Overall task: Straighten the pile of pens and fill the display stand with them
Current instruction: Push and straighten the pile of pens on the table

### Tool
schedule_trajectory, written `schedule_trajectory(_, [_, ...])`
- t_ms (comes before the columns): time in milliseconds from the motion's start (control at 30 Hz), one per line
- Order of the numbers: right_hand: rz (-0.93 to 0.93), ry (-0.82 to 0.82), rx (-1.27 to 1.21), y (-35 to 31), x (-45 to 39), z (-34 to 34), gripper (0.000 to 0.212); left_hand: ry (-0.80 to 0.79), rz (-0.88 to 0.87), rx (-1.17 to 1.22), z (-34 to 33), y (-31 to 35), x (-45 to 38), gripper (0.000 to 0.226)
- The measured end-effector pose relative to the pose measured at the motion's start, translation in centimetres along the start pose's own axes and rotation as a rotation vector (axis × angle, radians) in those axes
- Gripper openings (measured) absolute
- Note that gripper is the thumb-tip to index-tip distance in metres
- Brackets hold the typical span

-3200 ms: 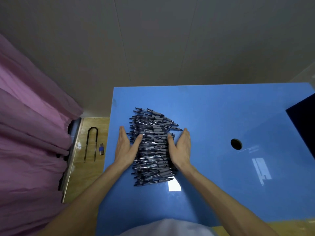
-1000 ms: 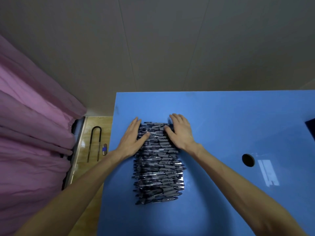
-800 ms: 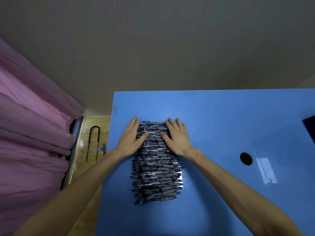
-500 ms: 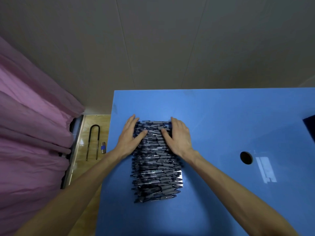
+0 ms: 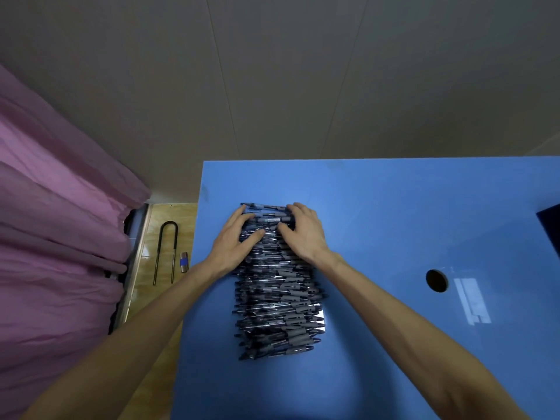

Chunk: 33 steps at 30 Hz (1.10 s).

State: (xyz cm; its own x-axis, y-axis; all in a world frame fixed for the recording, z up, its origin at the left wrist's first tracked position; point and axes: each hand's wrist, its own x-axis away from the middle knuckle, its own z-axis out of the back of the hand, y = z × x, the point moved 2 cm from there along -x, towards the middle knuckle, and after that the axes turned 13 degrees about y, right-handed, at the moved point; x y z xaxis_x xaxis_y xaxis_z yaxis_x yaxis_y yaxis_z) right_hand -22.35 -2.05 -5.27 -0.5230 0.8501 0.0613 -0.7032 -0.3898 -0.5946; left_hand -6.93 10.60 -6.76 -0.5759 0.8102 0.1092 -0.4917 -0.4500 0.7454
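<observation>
Across the blue table (image 5: 394, 207) our left hand (image 5: 235, 242) and right hand (image 5: 304, 234) curl their grip around the far end of the pile of pens (image 5: 275, 295) near its left edge, where a hard squeeze could, we judge, buckle the loose near rows.

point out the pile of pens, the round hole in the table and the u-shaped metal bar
pile of pens (image 5: 277, 301), head view, middle of the stack.
round hole (image 5: 436, 280), head view, its dark centre.
U-shaped metal bar (image 5: 158, 253), head view, left leg, lying on the wooden surface.
</observation>
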Motion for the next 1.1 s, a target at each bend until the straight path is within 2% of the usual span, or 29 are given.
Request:
schedule_trajectory(133, [0.201,-0.084,0.112,1.1,-1.0,0.2,0.054,0.031,0.003,0.020,0.3,-0.2,0.0,0.056])
schedule_trajectory(233, [0.296,-0.083,0.156,2.0,-0.7,0.6,0.057,0.076,0.038,0.044,0.2,-0.2,-0.1,0.068])
schedule_trajectory(333, [0.325,-0.105,0.249,1.2,-1.8,0.5,0.061,0.095,0.085,0.006,0.2,0.1,-1.1,0.086])
schedule_trajectory(433, [0.309,-0.182,0.275,-0.6,-4.1,0.6,0.056,0.067,0.155,-0.024,0.6,0.3,-2.6,0.087])
schedule_trajectory(600, [0.394,-0.262,0.289,-1.2,-5.3,0.2,0.056,-0.026,0.035,-0.092,0.9,-0.4,-2.7,0.075])
schedule_trajectory(767, [0.394,-0.229,0.216,-0.3,-4.7,-0.1,0.036,-0.099,-0.097,-0.170,1.1,-0.7,-1.4,0.068])
schedule_trajectory(900, [0.423,-0.174,0.222,1.1,-2.7,0.0,0.045,-0.117,-0.168,-0.205,0.9,-0.4,0.0,0.071])
schedule_trajectory(1100, [0.456,-0.137,0.294,1.1,-0.5,-0.1,0.059,-0.048,-0.191,-0.235,0.7,0.0,0.3,0.069])
